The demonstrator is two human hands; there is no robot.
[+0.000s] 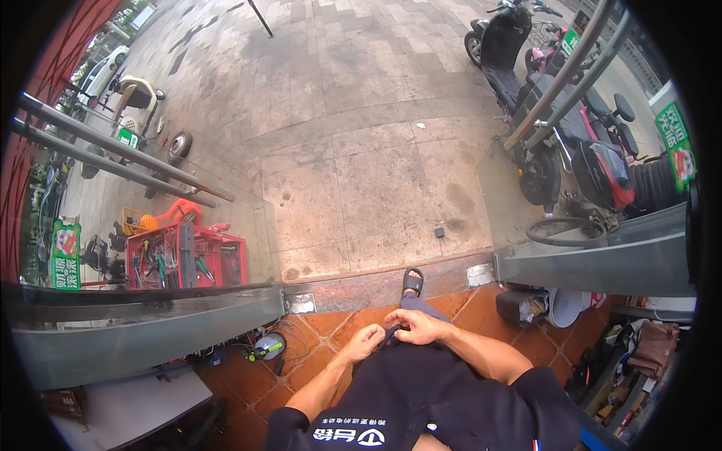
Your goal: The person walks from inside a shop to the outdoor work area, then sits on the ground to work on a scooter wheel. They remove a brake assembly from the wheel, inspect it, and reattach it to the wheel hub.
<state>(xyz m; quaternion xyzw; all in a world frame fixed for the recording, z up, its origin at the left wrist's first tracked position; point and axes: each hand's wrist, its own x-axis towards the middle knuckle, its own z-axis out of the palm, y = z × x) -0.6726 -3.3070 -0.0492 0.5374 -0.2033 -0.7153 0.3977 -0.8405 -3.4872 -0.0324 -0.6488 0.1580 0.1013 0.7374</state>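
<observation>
Both my hands are in front of my body, at the front edge of my black shirt (421,376). My left hand (365,343) is closed, its fingers pinching the dark cloth at the hem. Close beside it, my right hand (418,328) has its thumb and fingers curled on the same bunched edge. The fingertips partly hide the cloth between them. Beyond my hands, one foot in a black sandal (413,281) is at the stone doorsill (353,295).
Glass doors with metal handles (113,150) stand open on both sides. Outside left is a red tool box (184,255) with pliers; outside right are parked scooters (519,83) and a black tyre (565,231). Indoors are a white bucket (565,308), a bottle (267,346) and a table (150,406).
</observation>
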